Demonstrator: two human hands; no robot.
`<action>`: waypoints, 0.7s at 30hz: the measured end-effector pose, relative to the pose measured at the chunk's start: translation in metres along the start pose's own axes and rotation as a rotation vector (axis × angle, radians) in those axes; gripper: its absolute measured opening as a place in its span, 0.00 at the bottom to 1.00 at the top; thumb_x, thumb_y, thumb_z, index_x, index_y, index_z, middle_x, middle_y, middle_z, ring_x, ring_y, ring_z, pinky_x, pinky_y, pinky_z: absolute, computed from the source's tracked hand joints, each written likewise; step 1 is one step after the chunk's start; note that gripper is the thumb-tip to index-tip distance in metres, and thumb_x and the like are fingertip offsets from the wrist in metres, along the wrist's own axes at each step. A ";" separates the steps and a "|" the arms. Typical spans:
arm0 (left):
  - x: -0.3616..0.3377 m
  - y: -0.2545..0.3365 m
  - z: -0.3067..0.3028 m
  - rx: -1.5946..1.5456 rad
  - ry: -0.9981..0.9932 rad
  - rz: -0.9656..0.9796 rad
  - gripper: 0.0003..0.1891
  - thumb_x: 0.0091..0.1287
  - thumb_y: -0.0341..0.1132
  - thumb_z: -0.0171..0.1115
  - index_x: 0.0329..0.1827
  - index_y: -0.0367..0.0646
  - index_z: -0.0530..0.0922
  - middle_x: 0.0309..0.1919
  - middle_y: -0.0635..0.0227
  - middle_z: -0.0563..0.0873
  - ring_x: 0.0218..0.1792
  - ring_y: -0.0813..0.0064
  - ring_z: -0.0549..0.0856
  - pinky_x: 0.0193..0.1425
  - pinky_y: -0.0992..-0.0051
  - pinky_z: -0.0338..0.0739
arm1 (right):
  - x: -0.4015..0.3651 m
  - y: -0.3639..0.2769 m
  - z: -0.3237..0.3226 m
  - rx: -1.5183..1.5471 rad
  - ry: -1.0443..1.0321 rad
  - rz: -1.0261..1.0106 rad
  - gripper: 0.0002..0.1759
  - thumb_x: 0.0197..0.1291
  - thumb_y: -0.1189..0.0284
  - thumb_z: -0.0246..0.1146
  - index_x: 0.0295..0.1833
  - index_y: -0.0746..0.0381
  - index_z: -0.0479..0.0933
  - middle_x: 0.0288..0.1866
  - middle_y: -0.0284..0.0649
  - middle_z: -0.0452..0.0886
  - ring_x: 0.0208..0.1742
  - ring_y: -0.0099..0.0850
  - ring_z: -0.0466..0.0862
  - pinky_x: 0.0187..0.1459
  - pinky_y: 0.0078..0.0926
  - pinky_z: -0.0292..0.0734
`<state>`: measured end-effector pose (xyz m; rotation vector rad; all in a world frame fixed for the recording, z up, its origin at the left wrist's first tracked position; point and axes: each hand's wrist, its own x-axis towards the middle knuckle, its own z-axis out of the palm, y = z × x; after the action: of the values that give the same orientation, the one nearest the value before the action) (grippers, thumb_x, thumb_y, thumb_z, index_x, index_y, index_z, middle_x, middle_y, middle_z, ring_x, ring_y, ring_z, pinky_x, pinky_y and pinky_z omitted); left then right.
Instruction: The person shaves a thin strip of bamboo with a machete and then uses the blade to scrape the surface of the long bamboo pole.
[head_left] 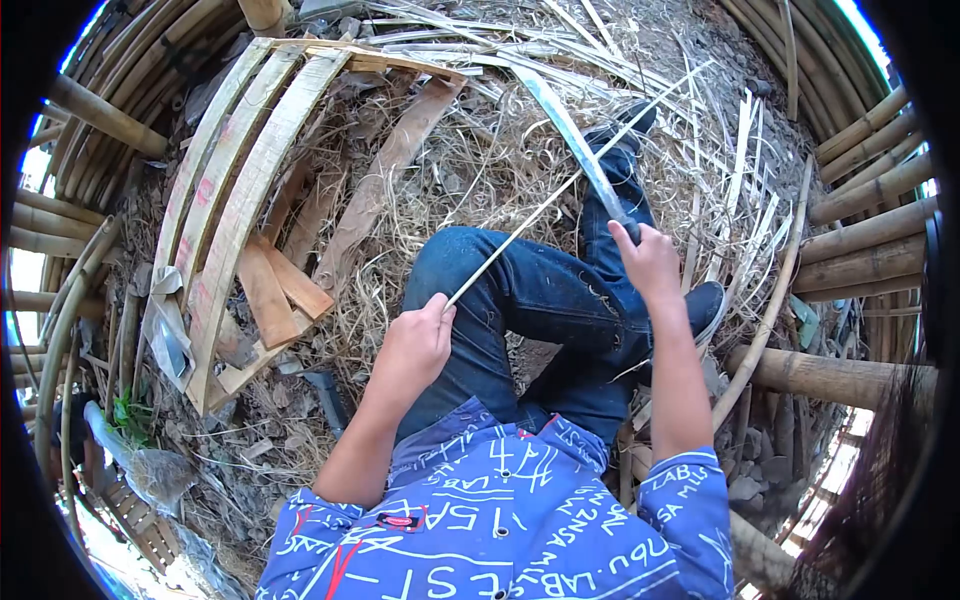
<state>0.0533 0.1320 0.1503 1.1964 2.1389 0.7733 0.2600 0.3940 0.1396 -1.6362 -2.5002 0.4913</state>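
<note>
My left hand (415, 345) is closed around the near end of a thin bamboo strip (560, 190), which runs up and to the right over my knee. A long knife (570, 135) is gripped by its handle in my right hand (650, 262), its blade pointing up and to the left. Blade and strip cross near the middle of the strip. I sit with my legs in blue jeans (520, 290) bent in front of me, and my sleeves are blue with white writing.
A curved frame of bamboo slats (235, 190) lies on the ground at the left. Dry shavings and split strips (720, 150) cover the ground ahead. Thick bamboo poles (870, 190) stack at the right and far left. A pole (830, 375) lies by my right side.
</note>
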 end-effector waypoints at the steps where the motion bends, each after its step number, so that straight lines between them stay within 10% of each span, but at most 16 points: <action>1: 0.001 0.000 0.001 0.017 -0.002 -0.006 0.11 0.73 0.36 0.51 0.35 0.37 0.71 0.22 0.42 0.79 0.29 0.39 0.80 0.33 0.48 0.72 | -0.004 -0.005 0.003 0.015 0.027 0.011 0.34 0.62 0.42 0.56 0.33 0.66 0.81 0.30 0.58 0.82 0.37 0.56 0.84 0.40 0.49 0.78; 8: 0.003 0.005 0.003 -0.022 -0.003 -0.027 0.11 0.73 0.36 0.49 0.37 0.36 0.72 0.22 0.40 0.79 0.30 0.39 0.80 0.34 0.48 0.73 | -0.075 -0.077 0.024 0.487 -0.242 -0.086 0.31 0.58 0.45 0.64 0.30 0.67 0.79 0.24 0.55 0.80 0.30 0.53 0.83 0.32 0.45 0.76; 21: 0.005 -0.012 0.007 -0.056 0.009 -0.061 0.11 0.68 0.31 0.52 0.43 0.32 0.79 0.27 0.37 0.80 0.34 0.39 0.82 0.38 0.50 0.75 | -0.095 -0.122 0.043 0.108 -0.281 -0.398 0.35 0.58 0.40 0.59 0.28 0.66 0.77 0.24 0.56 0.81 0.30 0.53 0.84 0.33 0.47 0.79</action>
<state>0.0497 0.1324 0.1360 1.0962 2.1363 0.8084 0.1810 0.2547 0.1466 -1.0505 -2.8388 0.8317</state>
